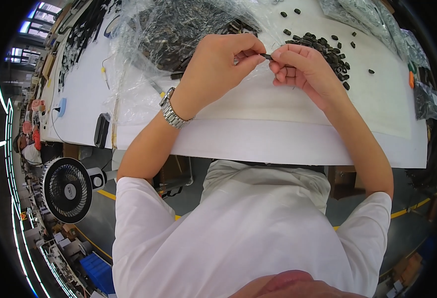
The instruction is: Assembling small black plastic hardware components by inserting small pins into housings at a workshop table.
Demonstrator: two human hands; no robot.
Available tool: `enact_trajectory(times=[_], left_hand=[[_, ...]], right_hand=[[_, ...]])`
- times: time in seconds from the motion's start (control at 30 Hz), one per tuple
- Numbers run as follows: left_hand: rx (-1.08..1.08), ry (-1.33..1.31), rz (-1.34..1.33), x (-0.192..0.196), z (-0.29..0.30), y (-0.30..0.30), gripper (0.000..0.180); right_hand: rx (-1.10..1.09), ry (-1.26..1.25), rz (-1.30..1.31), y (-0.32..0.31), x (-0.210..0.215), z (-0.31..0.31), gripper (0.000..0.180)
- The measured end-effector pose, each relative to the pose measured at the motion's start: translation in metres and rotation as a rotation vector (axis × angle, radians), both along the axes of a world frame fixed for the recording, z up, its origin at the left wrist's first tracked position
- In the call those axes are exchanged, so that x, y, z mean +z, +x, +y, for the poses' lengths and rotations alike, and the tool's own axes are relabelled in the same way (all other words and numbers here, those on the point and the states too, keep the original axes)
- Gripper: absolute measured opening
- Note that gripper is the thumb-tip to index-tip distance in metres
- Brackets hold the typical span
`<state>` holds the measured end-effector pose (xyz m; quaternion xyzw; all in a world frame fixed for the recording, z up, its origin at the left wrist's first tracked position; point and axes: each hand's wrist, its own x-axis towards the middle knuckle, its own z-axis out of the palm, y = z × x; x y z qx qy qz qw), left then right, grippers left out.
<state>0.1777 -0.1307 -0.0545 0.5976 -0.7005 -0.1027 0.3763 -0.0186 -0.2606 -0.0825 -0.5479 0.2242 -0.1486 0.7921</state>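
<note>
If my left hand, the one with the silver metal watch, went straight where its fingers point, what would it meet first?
Most likely your bare right hand, just beyond the small black piece your left hand pinches; exact depth is unclear.

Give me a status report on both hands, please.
Left hand and right hand pinching one small dark part. Black pieces heaped near right hand. Clear plastic near left hand, not between hands.

The small held piece [266, 56] seems black, though it is too tiny to be sure. The loose parts [334, 57] are black also. The table cover [258, 107] and the shirt [268, 233] are white; the watch [172, 113] is silver. The floor [98, 212] is grey with yellow lines, the crate [97, 273] blue.
</note>
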Motion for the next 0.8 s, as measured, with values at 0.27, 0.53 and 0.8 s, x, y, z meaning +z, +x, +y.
enact_trajectory(times=[0.27, 0.53, 0.8], left_hand=[[0.021, 0.230, 0.273, 0.000, 0.002, -0.005, 0.015], [-0.123, 0.456, 0.574, 0.008, 0.002, 0.003, 0.020], [-0.171, 0.478, 0.566, 0.006, -0.001, 0.005, 0.019]], right_hand=[[-0.109, -0.315, -0.082, 0.002, 0.000, 0.008, 0.018], [-0.030, -0.496, -0.026, -0.001, 0.006, 0.009, 0.019], [-0.032, -0.562, -0.012, -0.002, 0.013, 0.015, 0.018]])
